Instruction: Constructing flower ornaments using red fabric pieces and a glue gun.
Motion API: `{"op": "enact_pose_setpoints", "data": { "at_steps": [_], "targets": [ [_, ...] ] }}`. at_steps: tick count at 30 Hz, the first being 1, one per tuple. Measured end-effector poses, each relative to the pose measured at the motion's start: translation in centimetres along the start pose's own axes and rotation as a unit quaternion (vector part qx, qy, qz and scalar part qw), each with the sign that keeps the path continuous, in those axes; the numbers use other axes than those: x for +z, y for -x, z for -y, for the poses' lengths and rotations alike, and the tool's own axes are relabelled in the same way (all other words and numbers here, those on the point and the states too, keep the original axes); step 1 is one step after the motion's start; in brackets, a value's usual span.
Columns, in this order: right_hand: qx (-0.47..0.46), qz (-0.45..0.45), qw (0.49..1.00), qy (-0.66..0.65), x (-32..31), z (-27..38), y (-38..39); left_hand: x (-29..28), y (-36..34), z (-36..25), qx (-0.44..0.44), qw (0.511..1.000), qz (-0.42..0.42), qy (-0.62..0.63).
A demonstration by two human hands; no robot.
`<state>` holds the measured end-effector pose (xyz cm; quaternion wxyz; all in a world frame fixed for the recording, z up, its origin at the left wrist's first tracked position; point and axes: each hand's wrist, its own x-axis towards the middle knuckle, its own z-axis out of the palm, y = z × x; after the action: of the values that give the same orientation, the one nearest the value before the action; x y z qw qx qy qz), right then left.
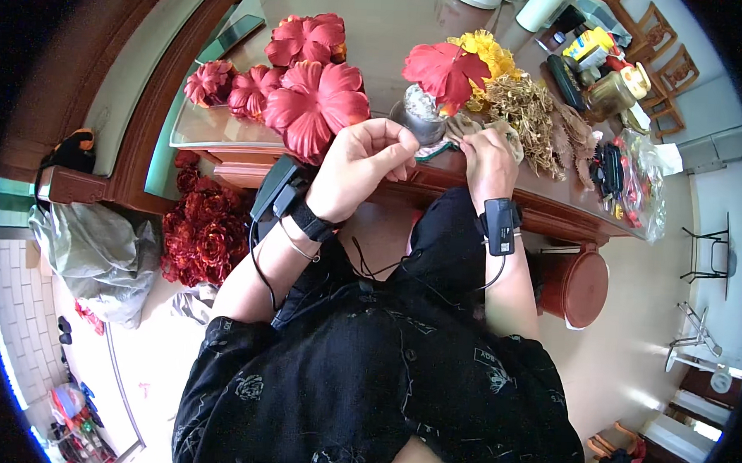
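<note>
- While the person sits at the wooden table (pixel 554 210), both hands meet at its near edge, right around a dark green stem (pixel 437 151) that runs between them.
- The left hand (pixel 361 166) is curled with its fingertips pinched together at about 3 o'clock of the palm, right at the stem's left end; looks like it's gripping it, though the contact itself is tiny in the shot.
- The right hand (pixel 490 158) is closed over a dull gold leafy sprig (pixel 508 131), with the stem coming out at its 9 o'clock side.
- Just past the hands at 12 o'clock sits a small silvery pot (pixel 420 116) with a red paper flower (pixel 444 72) and yellow blooms (pixel 486 50) sticking out.
- Package-wise: a clear plastic bag (pixel 644 190) of red and dark bits lies at 3 o'clock of the right hand, and a yellow box (pixel 588 46) with a blue patch sits at roughly 1 o'clock, far side of the table.
- The stem itself is thin, dark green and a bit curved, mostly hidden by fingers.
- Big red fabric flowers (pixel 314 105) are piled at 11 o'clock of the left hand.
</note>
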<state>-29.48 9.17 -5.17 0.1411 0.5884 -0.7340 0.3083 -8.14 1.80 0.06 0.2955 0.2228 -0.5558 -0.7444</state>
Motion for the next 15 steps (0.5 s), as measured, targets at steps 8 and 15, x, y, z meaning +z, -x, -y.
{"op": "enact_pose_setpoints", "data": {
  "at_steps": [8, 15],
  "targets": [
    [-0.04, 0.021, 0.999, -0.004, 0.9, 0.3, 0.1, -2.2, 3.6, 0.3, -0.005, 0.999, -0.052, -0.003],
    [0.002, 0.049, 0.975, -0.217, -1.4, 6.0, -1.2, -4.3, 6.4, 0.7, 0.049, 0.981, -0.185, 0.008]
  ]
}}
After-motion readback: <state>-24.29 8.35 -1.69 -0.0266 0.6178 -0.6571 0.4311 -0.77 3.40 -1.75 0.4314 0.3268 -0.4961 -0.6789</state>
